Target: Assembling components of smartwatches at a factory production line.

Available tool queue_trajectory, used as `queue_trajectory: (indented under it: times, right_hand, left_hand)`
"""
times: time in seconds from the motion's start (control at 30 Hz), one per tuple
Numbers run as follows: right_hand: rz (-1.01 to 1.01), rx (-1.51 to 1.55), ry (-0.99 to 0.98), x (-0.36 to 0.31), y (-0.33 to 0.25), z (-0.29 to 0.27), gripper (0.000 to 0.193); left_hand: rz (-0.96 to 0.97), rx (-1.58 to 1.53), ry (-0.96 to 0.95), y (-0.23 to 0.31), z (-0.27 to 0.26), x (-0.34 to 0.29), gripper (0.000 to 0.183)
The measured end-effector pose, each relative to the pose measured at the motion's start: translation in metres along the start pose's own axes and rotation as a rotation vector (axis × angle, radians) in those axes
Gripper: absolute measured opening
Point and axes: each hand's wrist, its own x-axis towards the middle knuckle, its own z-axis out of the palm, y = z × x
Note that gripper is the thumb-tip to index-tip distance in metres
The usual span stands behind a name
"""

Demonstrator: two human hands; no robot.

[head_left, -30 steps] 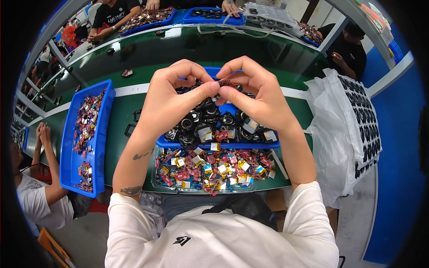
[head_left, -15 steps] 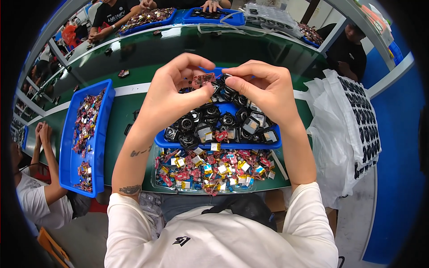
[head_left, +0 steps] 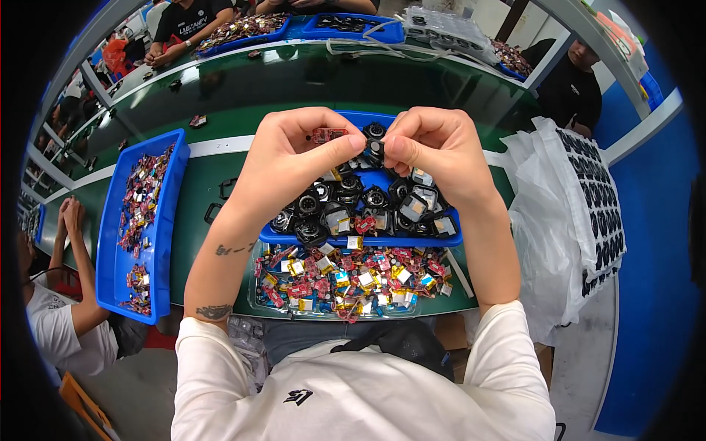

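Observation:
Both my hands are raised over a blue tray [head_left: 434,241] heaped with black round-faced watch-like housings [head_left: 375,197]. Pinched in my left hand [head_left: 283,158] is a small red circuit board [head_left: 329,135], its thumb and forefinger closed toward the gap between the hands. My right hand [head_left: 445,154] has thumb and fingers closed at a small black part [head_left: 376,145] with a grey round spot, which sits between the two hands. Whether that part is joined to the board is hidden by my fingers. Closer to me, a clear tray [head_left: 259,300] holds red boards and silver-and-yellow battery cells [head_left: 365,278].
A long blue tray [head_left: 163,278] of red boards stands at left, near a seated person's clasped hands [head_left: 71,213]. White plastic wrap [head_left: 540,213] and stacked trays of black parts [head_left: 599,198] are at right. Beyond the green belt [head_left: 294,84], other people sit by blue trays.
My hands have drawn closer, and the red board has turned flatter. The black part now shows between my fingertips. Loose pieces on the belt shifted slightly left; a far person's hand left its tray.

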Motion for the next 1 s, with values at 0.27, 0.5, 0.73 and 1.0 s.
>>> queue_trajectory:
  times: [0.27, 0.5, 0.73, 1.0]
  right_hand:
    - [0.054, 0.055, -0.019, 0.001, 0.005, 0.002, 0.017]
    - [-0.199, -0.62, 0.336, 0.012, 0.006, -0.02, 0.012]
    - [0.465, -1.409, -0.096, 0.001, 0.025, -0.067, 0.022]
    - [0.303, -1.069, -0.071, 0.013, 0.028, -0.067, 0.024]
  left_hand:
    - [-0.078, -0.128, -0.065, -0.004, 0.0, 0.002, 0.017]
    - [-0.049, -0.065, -0.046, 0.005, -0.007, 0.0, 0.018]
    - [-0.036, 0.082, -0.022, 0.005, -0.006, 0.0, 0.016]
    - [-0.063, 0.202, -0.047, 0.003, -0.002, -0.002, 0.015]
